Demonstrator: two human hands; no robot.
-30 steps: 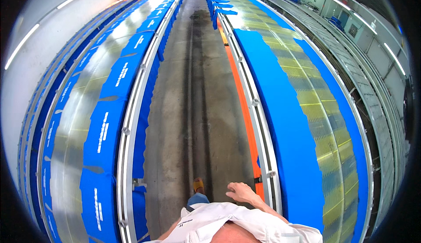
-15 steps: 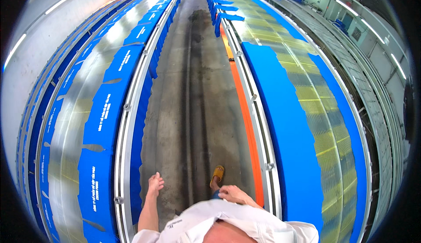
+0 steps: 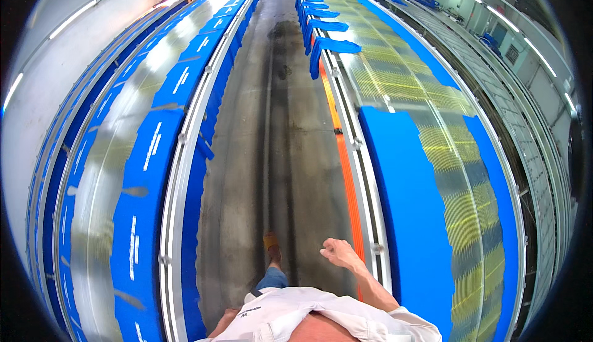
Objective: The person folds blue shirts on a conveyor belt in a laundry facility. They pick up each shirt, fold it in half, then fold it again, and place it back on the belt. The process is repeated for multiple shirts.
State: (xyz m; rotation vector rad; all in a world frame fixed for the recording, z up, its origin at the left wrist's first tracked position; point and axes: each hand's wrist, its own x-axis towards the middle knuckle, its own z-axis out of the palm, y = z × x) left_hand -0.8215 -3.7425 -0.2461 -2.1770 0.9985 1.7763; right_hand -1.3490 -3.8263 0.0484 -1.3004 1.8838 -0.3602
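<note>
My right hand (image 3: 336,252) hangs in front of me with loose, spread fingers and holds nothing. It is over the concrete aisle floor (image 3: 272,132), close to the metal rail (image 3: 364,200) of the long table on my right. Only a bit of my left arm (image 3: 220,325) shows at the lower edge beside my white shirt (image 3: 296,317), and its fingers are hidden. One foot in a tan shoe (image 3: 270,243) is stepped forward on the floor.
Two long tables run along the aisle. The left table (image 3: 148,156) carries blue fabric pieces with white print on a shiny surface. The right one (image 3: 407,181) has blue sheet and yellowish mesh, an orange strip (image 3: 346,169) along its side, and folded blue pieces (image 3: 333,45) further on.
I have walked forward along the aisle. My left arm, swung out ahead half a second ago, has dropped back to my side, and my right hand has swung forward.
</note>
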